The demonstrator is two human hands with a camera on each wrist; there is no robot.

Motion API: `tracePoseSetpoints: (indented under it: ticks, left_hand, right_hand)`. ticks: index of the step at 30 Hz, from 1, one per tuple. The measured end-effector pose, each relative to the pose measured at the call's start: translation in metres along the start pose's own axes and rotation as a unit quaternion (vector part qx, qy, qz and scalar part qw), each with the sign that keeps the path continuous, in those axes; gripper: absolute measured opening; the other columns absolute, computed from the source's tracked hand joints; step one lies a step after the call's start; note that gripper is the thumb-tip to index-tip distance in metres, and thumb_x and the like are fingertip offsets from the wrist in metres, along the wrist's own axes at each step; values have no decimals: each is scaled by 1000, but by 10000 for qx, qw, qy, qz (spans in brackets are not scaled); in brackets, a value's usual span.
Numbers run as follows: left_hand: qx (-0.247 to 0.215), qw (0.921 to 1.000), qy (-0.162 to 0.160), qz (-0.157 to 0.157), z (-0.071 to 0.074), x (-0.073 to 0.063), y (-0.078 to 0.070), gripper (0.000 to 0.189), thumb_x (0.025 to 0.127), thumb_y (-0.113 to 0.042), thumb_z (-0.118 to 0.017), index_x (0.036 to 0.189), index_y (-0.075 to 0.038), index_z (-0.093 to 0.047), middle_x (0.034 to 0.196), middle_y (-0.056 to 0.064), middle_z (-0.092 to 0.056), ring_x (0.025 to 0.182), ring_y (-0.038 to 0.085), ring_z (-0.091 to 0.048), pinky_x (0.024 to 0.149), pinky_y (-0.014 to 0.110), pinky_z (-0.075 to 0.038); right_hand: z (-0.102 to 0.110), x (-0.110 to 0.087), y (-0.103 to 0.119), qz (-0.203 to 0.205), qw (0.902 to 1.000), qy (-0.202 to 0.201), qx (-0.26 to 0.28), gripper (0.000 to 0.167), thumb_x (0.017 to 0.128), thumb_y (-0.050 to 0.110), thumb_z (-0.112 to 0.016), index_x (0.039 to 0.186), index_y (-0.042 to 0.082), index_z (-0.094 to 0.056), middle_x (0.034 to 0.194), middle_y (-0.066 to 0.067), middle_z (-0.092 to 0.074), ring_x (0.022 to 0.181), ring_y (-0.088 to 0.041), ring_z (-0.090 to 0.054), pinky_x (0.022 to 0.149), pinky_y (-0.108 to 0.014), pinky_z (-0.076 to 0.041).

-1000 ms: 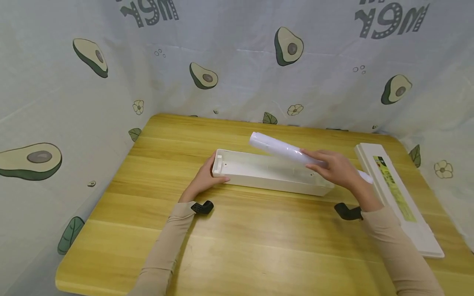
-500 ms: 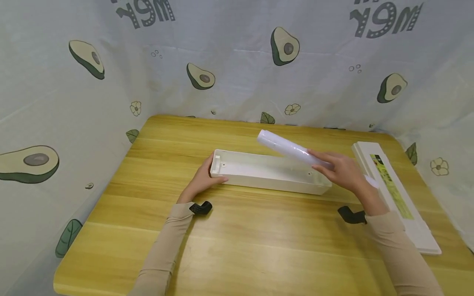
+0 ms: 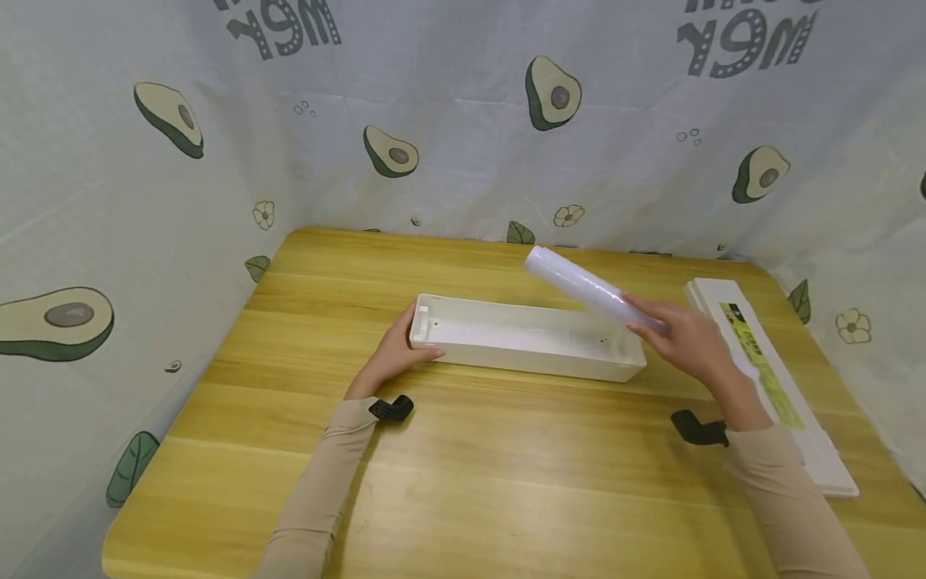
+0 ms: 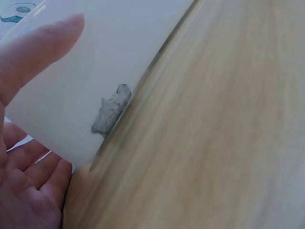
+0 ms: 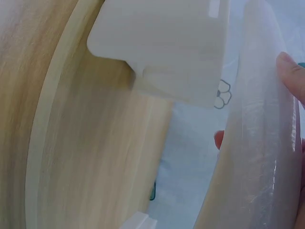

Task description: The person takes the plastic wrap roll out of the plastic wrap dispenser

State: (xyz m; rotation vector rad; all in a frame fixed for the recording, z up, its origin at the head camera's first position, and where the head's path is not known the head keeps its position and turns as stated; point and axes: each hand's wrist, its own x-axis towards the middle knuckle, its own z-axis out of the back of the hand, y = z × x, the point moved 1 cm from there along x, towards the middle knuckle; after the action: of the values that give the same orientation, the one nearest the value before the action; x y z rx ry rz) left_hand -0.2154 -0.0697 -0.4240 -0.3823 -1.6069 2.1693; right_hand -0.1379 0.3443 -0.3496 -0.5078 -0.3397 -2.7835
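A long white plastic box [image 3: 521,354], its top uncovered, lies lengthwise on the wooden table. My left hand [image 3: 394,347] grips its left end, thumb on the front wall and fingers round the end; the left wrist view shows the thumb against the wall [image 4: 62,90], above a grey scuffed patch. My right hand [image 3: 683,338] holds a roll of cling film [image 3: 579,281] over the box's right end. The roll slants, its left end higher and its other end hidden behind the hand. In the right wrist view, fingers lie on both sides of the shiny roll [image 5: 257,138].
To the right, a long white lid-like piece [image 3: 817,450] with a green and yellow label [image 3: 760,362] lies on the table [image 3: 506,482], partly behind the right forearm. A curtain printed with avocados [image 3: 463,121] hangs along the table's back and sides.
My right hand has moved right with the roll of cling film, whose left end has risen and shifted right. The left hand stays on the box, which lies almost where it was.
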Motion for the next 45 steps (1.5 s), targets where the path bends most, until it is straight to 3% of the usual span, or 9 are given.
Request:
tracePoseSetpoints:
  ticks: [12,19,26,35,42,45]
  left_hand:
    - [19,10000,-5,-2,-1,-1,0,101,78,-12,-76,152,-11,-8,149,18,-31,129,36,-41,107,49,-36]
    - [38,10000,-8,19,-2,-1,-1,101,78,-12,-75,152,-11,-7,149,18,-29,130,36,-40,107,49,-36]
    - [75,9999,-9,91,-1,-1,-1,101,78,-14,-75,152,-12,-6,150,18,-27,131,35,-39,108,49,-35]
    - [103,9999,4,106,-1,-1,-2,101,79,-14,-75,152,-11,-6,152,18,-25,133,36,-37,109,49,-34]
    - [191,9997,-122,51,-3,12,29,104,77,-18,-77,153,-19,-6,153,12,-25,133,31,-38,109,48,-34]
    - [169,9997,-98,162,-3,13,26,104,77,-15,-77,153,-16,-5,154,14,-23,135,32,-35,111,48,-32]
  right_hand:
    - [3,-16,-13,-199,9984,-418,-321,51,81,22,-71,130,15,-57,108,-24,-67,73,-34,-62,59,-47,-46]
    - [5,-23,-16,-356,9964,-698,-329,51,80,19,-72,129,12,-58,103,-28,-67,65,-33,-57,53,-41,-40]
    - [6,-29,-17,-826,9931,-713,-422,50,87,25,-65,135,18,-51,95,-32,-65,63,-34,-55,49,-34,-34]
    - [5,-34,-20,-1198,9890,-727,-467,47,90,29,-62,134,15,-52,91,-35,-63,58,-33,-51,46,-32,-30]
    - [2,-41,-24,-1685,9822,-668,-486,50,90,29,-62,136,18,-49,94,-36,-62,54,-33,-48,44,-34,-30]
    - [2,-43,-25,-1864,9793,-611,-492,51,90,30,-61,138,19,-47,96,-36,-61,58,-38,-52,46,-42,-34]
